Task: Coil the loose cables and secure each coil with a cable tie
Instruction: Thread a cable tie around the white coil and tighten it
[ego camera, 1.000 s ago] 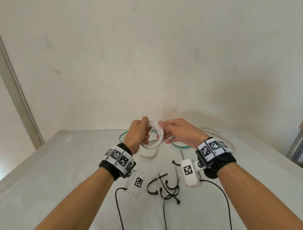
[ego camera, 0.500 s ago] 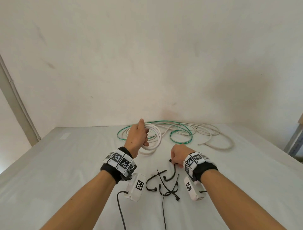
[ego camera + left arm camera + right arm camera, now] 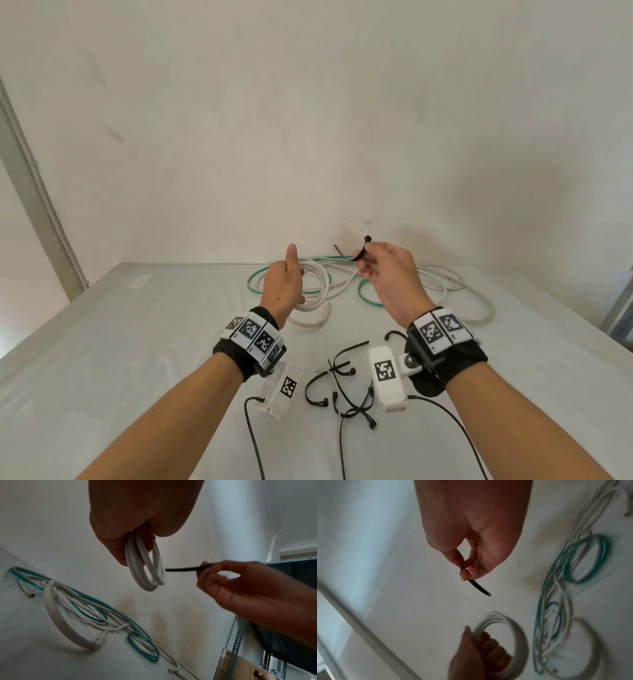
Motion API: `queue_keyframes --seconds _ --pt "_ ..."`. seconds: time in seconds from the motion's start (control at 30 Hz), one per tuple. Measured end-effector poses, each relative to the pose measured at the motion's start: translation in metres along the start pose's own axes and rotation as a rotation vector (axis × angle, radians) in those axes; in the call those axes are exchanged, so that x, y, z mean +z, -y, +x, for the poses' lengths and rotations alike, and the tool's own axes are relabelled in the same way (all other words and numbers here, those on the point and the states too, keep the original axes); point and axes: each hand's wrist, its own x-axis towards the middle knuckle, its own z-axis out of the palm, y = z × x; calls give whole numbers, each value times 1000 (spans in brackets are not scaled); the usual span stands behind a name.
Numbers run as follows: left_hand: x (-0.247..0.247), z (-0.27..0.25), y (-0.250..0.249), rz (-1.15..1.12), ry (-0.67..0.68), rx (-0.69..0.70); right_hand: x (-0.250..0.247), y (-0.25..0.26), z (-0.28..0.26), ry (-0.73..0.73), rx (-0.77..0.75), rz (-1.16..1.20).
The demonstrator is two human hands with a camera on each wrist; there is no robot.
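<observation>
Left wrist: cable tie point(image 3: 181, 569) (black) between right-hand fingers point(image 3: 204, 573), beside coil point(image 3: 147, 566).

The coiled white cable point(image 3: 145, 566) gripped in the left hand point(image 3: 137, 513) has a smooth, slightly glossy plastic sheath. The black cable tie point(image 3: 181, 569) pinched by the right hand point(image 3: 240, 588) looks like matt plastic. At the lower left of the left wrist view, the green cable point(image 3: 142, 646) shines like translucent plastic. The bench point(image 3: 137, 359) is covered in a smooth, faintly sheened white sheet. At the lower right, the shelf upright point(image 3: 237, 643) is perforated grey metal.
</observation>
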Motion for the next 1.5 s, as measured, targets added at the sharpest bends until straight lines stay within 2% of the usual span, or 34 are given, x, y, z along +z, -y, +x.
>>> queue_keyframes --seconds 0.1,0.3,0.43,0.53,0.7,0.83,1.03,1.13,1.27,1.4,1.5 --pt "1 1 -3 7 -59 25 12 18 -13 45 116 222" --pt "-2 -3 -10 32 -138 61 22 9 -25 94 218 192" --pt "-1 -6 -13 -12 -117 80 28 -4 -25 93 165 240" --pt "-1 -7 -12 -86 -75 30 34 -8 -27 129 138 303" --pt "-4 -5 -15 -147 -59 -9 38 -12 -29 225 34 120" --pt "-6 -6 -17 -85 -5 53 35 -12 -25 234 -24 25" --pt "-4 -14 -23 -113 126 145 33 -9 -26 160 7 -61" --pt "-1 -16 -20 -152 173 143 31 -8 -28 121 29 -97" --pt "1 -15 -17 -206 169 101 29 -8 -29 123 58 -26" --pt "3 -16 -16 -225 133 106 30 -7 -28 127 98 161" --pt "3 -17 -14 -211 118 114 27 -9 -26 126 63 175"
